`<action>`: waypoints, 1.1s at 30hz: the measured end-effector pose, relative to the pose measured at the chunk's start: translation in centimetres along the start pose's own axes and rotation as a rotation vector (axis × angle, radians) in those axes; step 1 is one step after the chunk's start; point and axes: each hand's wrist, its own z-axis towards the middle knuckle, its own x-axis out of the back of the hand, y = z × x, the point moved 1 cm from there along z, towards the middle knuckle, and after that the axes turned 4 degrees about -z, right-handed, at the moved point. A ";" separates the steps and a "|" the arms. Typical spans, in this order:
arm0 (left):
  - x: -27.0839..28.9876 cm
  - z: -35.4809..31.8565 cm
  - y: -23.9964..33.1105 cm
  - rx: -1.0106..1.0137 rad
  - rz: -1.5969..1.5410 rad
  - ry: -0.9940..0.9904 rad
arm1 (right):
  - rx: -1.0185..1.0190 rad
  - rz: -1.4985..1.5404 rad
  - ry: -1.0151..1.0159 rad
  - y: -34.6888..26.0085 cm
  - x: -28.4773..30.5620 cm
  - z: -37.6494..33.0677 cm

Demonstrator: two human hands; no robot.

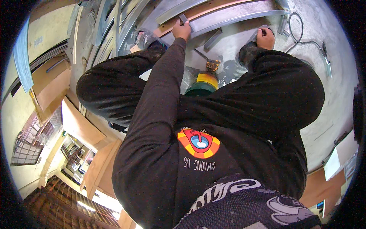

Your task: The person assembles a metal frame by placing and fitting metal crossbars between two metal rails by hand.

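My left hand (182,30) reaches forward, its fingers closed on a short metal piece (183,18). That piece lies across a long brown strip (206,11) set between long grey metal bars (236,18). My right hand (265,39) is by my right foot, fingers curled; whatever they hold, if anything, is hidden. Between my feet lies a short dark metal channel (212,39). Nearer to me, a yellow and black tape measure (212,65) sits by a green and yellow round object (206,81), partly covered by my legs.
A dark cable (302,26) loops on the floor at the right, running to a slim tool with a black handle (324,49). Several long metal profiles (108,26) lie at the left. Brown boards (53,82) lean beyond them.
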 end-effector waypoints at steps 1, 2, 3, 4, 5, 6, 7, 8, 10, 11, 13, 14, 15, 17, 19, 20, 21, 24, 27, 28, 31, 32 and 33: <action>0.3 0.1 -0.3 -0.007 0.015 0.039 | -0.002 0.005 -0.004 -0.6 -0.1 0.0; 0.7 0.3 -0.8 -0.004 0.020 0.049 | -0.003 0.011 -0.008 -1.2 -0.3 0.1; 0.5 0.3 -0.5 0.046 -0.008 0.007 | -0.004 0.006 -0.008 -0.9 -0.2 0.0; 0.5 0.2 -0.2 0.096 -0.035 -0.035 | -0.009 -0.003 -0.021 -0.7 -0.1 0.0; 0.4 -0.1 0.4 0.094 -0.037 -0.043 | -0.016 -0.015 -0.033 -0.1 0.1 0.0; 0.2 -0.3 0.9 0.112 -0.058 -0.060 | -0.021 -0.022 -0.030 0.5 0.2 -0.1; 0.1 -0.6 1.5 0.128 -0.079 -0.079 | -0.010 -0.043 -0.015 1.0 0.3 -0.2; 0.3 -0.4 1.7 0.123 -0.077 -0.075 | 0.007 -0.053 0.000 1.0 0.3 -0.1; 0.7 -0.1 0.9 0.180 -0.105 -0.057 | 0.018 -0.045 -0.013 0.2 -0.2 0.2; 0.9 0.0 0.5 0.186 -0.106 -0.050 | 0.021 -0.041 -0.021 -0.2 -0.4 0.3; 1.0 -0.1 0.6 0.150 -0.098 -0.016 | 0.014 -0.030 -0.017 -0.4 -0.4 0.3; 1.1 -0.1 0.6 0.149 -0.098 -0.014 | 0.008 -0.020 -0.015 -0.6 -0.4 0.3; 1.1 -0.2 1.0 0.144 -0.087 -0.030 | 0.003 -0.025 -0.013 -0.2 -0.3 0.2; 1.2 -0.4 1.5 0.138 -0.077 -0.053 | -0.052 -0.041 -0.056 0.7 -0.1 0.1; 1.6 -0.3 2.0 0.158 -0.130 -0.285 | -0.057 -0.050 -0.056 1.2 0.0 -0.1; 1.1 -0.3 2.1 0.159 -0.131 -0.294 | -0.061 -0.057 -0.056 1.6 0.1 -0.3; 1.4 0.2 1.5 0.141 -0.113 -0.253 | -0.053 -0.043 -0.057 0.9 -0.1 0.0; 1.2 1.0 0.4 0.121 -0.115 -0.219 | -0.065 -0.015 -0.049 -0.1 -0.3 0.3; 0.8 0.8 0.3 0.138 -0.133 -0.227 | -0.067 -0.019 -0.055 0.0 -0.1 0.1; 0.5 0.5 0.6 0.154 -0.134 -0.228 | -0.058 -0.019 -0.048 0.4 0.0 0.1; 0.9 0.6 0.6 0.145 -0.141 -0.232 | -0.037 -0.005 -0.046 0.0 0.0 0.1; 1.2 0.7 0.4 0.146 -0.138 -0.225 | -0.028 0.004 -0.048 -0.4 -0.2 0.2; 1.3 0.7 0.6 0.145 -0.132 -0.227 | -0.029 0.003 -0.047 -0.2 -0.2 0.1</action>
